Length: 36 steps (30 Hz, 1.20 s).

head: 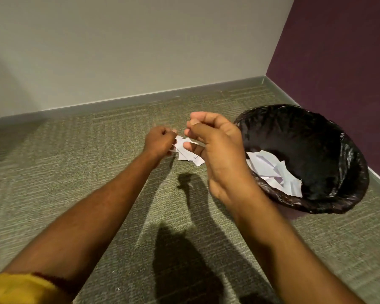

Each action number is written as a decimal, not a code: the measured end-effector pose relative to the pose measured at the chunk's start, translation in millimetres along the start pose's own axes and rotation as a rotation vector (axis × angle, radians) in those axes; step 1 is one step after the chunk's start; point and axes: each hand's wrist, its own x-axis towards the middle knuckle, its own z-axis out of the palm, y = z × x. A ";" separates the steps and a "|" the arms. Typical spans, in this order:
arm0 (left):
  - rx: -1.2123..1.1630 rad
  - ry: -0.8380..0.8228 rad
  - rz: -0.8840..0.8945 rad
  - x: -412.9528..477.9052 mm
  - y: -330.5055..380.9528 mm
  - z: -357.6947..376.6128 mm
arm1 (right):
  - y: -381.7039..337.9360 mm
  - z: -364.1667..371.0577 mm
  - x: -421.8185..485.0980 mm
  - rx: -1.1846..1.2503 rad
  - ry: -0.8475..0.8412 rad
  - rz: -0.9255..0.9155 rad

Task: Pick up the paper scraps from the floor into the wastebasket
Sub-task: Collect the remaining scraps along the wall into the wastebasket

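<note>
"Holding the paper scraps (185, 153) up near the wastebasket (316, 204). My left hand (160, 141) grips them, and my right hand (217, 154) curls its fingers on them too."

"Nearly done?"

"I think so. Lots are in there already. I see none left on the floor (86, 154)."

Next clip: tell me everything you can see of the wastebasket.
The wastebasket is round and open-topped, lined with a glossy, crinkled black plastic bag folded over its rim. It stands on the green carpet beside the purple wall. White paper scraps lie inside, heaped toward its near side. The right hand overlaps its left rim in view without visibly touching it.
</note>
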 end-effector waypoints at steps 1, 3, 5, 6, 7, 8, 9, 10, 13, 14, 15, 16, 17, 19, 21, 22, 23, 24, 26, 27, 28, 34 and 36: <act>0.040 -0.002 0.011 1.8 -10.6 -1.1 | 9.6 3.5 5.7 -0.011 -0.002 0.010; 0.129 -0.026 0.032 5.9 -34.8 -0.1 | 31.7 8.7 21.3 -0.026 0.009 0.038; 0.223 -0.062 0.076 8.3 -56.8 3.8 | 58.0 10.3 42.1 -0.052 0.047 0.072; 0.264 -0.080 0.106 11.1 -66.4 6.5 | 72.9 9.6 54.0 -0.088 0.077 0.082; 0.302 -0.098 0.133 15.2 -75.8 9.1 | 89.2 7.3 66.4 -0.140 0.113 0.084; 0.335 -0.113 0.154 19.8 -83.6 10.9 | 106.8 4.3 78.8 -0.209 0.156 0.076; 0.373 -0.122 0.176 24.5 -89.7 12.0 | 124.8 0.0 90.6 -0.303 0.202 0.056; 0.410 -0.125 0.196 30.4 -96.8 12.9 | 142.4 -5.0 101.4 -0.430 0.249 0.032; 0.525 -0.131 0.227 43.4 -115.3 14.7 | 192.0 -23.3 127.3 -0.854 0.332 0.006; 0.574 -0.137 0.225 43.5 -118.2 14.7 | 206.0 -29.9 133.0 -0.940 0.337 0.029; 0.630 -0.147 0.231 43.2 -121.2 14.6 | 219.1 -36.7 138.1 -1.001 0.332 0.054; 0.682 -0.153 0.253 44.2 -125.2 14.4 | 230.8 -42.7 141.8 -1.069 0.327 0.063; 0.726 -0.150 0.283 46.3 -129.1 14.5 | 241.9 -48.0 146.3 -1.145 0.340 0.046; 0.775 -0.117 0.336 51.9 -133.8 15.4 | 254.9 -53.7 159.9 -1.246 0.438 -0.027; 0.805 -0.080 0.362 58.7 -134.1 15.5 | 254.6 -53.8 181.5 -1.225 0.556 -0.052; 0.816 -0.071 0.369 62.4 -134.7 15.9 | 251.1 -54.3 194.1 -1.188 0.591 -0.047; 0.823 -0.061 0.376 66.3 -135.7 16.6 | 247.7 -56.1 207.4 -1.149 0.612 -0.043; 0.828 -0.050 0.382 70.5 -138.2 17.5 | 245.1 -58.8 220.2 -1.114 0.628 -0.036; 0.836 -0.017 0.400 76.3 -143.4 19.8 | 243.7 -63.6 241.5 -1.070 0.643 -0.020; 0.837 0.004 0.417 78.1 -146.3 21.2 | 245.2 -64.1 248.5 -1.080 0.642 -0.014; 0.841 0.022 0.438 78.9 -148.8 22.3 | 247.2 -63.2 253.0 -1.120 0.642 -0.007; 0.887 -0.016 0.428 83.9 -149.0 26.0 | 239.1 -56.3 273.2 -1.366 0.612 -0.001; 0.947 -0.064 0.438 89.6 -150.1 26.9 | 239.1 -55.3 274.3 -1.472 0.518 0.026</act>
